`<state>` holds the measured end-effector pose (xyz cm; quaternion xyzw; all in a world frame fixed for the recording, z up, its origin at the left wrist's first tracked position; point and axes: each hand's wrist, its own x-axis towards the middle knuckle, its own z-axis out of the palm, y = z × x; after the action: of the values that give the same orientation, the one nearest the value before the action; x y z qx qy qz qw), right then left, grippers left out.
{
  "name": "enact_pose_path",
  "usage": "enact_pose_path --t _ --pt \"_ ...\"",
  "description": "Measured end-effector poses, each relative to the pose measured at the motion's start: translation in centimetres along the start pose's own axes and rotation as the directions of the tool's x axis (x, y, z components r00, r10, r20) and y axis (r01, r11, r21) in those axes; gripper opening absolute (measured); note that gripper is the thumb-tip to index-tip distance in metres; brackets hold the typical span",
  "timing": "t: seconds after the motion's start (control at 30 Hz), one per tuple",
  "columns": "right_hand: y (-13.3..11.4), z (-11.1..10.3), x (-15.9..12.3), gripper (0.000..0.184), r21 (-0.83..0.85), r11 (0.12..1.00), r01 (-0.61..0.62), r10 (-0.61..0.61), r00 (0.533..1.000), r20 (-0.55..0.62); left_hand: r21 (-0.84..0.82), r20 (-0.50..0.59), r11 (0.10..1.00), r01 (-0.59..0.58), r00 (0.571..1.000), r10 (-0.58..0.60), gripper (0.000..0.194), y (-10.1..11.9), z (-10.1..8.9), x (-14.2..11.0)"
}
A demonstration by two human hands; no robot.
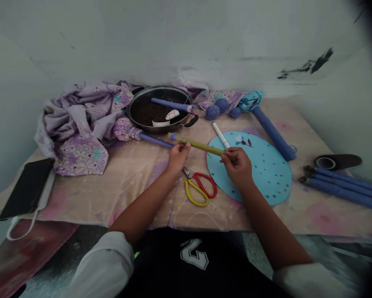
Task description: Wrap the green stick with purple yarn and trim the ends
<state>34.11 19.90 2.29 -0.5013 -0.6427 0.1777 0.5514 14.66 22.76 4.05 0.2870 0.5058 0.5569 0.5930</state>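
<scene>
Both hands hold a yellow-green stick (pixel 201 145) level above the table, with purple yarn wound round its left end. My left hand (pixel 178 157) pinches it near the wound end. Round its right end my right hand (pixel 238 164) has its fingers closed. Below the stick lie scissors (pixel 201 189) with one red and one yellow handle. A round blue cloth (pixel 260 178) with dots and a leaf print lies under my right hand. Beside it is a white marker (pixel 220 134). A purple-wrapped stick with a flowered cloth head (pixel 126 129) reaches toward my left hand.
At the back stands a dark pan (pixel 136 118) with a purple stick across it. Balls of purple yarn (pixel 212 112) sit beside it. Bunched flowered cloth (pixel 77 120) and a phone (pixel 27 188) are left. Blue-wrapped rods (pixel 347 186) and a blue-headed stick (pixel 274 132) lie right.
</scene>
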Motion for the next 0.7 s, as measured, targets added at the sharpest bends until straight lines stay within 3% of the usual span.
enact_pose_path --t 0.1,0.17,0.2,0.27,0.3,0.37,0.43,0.5,0.6,0.7 --pt "-0.1 0.14 0.02 0.01 -0.185 0.952 0.243 -0.242 0.97 0.03 0.035 0.033 0.999 -0.037 0.999 0.036 0.033 0.07 0.02 -0.16" --pt "-0.33 0.27 0.06 0.01 -0.182 0.952 0.247 -0.242 0.969 0.05 0.014 0.04 0.999 -0.032 0.999 0.031 0.035 0.08 -0.04 -0.22" --pt "-0.45 0.31 0.07 0.011 -0.134 0.973 0.186 -0.182 0.982 0.039 -0.011 0.049 0.999 -0.031 0.998 0.032 0.035 0.08 -0.08 -0.22" --pt "-0.63 0.32 0.07 0.02 0.03 0.998 -0.047 0.046 0.998 0.037 -0.072 0.082 0.997 -0.035 0.996 0.04 0.035 0.1 -0.14 -0.19" --pt "-0.69 0.27 0.07 0.024 0.11 0.976 -0.19 0.183 0.98 0.074 -0.098 0.097 0.995 -0.037 0.994 0.046 0.035 0.11 -0.16 -0.16" --pt "-0.71 0.15 0.04 0.034 0.176 0.885 -0.43 0.394 0.895 0.207 -0.124 0.102 0.991 -0.047 0.993 0.06 0.034 0.1 -0.15 -0.11" --pt "-0.58 0.06 -0.01 0.038 0.149 0.842 -0.518 0.462 0.837 0.294 -0.125 0.089 0.991 -0.057 0.994 0.068 0.034 0.02 -0.12 -0.1" --pt "-0.31 0.1 -0.08 0.031 0.13 0.876 -0.464 0.42 0.867 0.267 -0.103 0.077 0.993 -0.064 0.994 0.072 0.034 -0.12 -0.08 -0.12" --pt "0.09 0.35 -0.15 0.016 0.064 0.976 -0.206 0.198 0.974 0.113 -0.013 0.073 0.999 -0.051 0.996 0.051 0.039 -0.38 0.01 -0.2" --pt "0.04 0.59 -0.12 0.007 -0.077 0.995 0.056 -0.051 0.996 0.067 0.028 0.066 0.999 -0.031 0.997 0.029 0.04 -0.48 0.07 -0.27"
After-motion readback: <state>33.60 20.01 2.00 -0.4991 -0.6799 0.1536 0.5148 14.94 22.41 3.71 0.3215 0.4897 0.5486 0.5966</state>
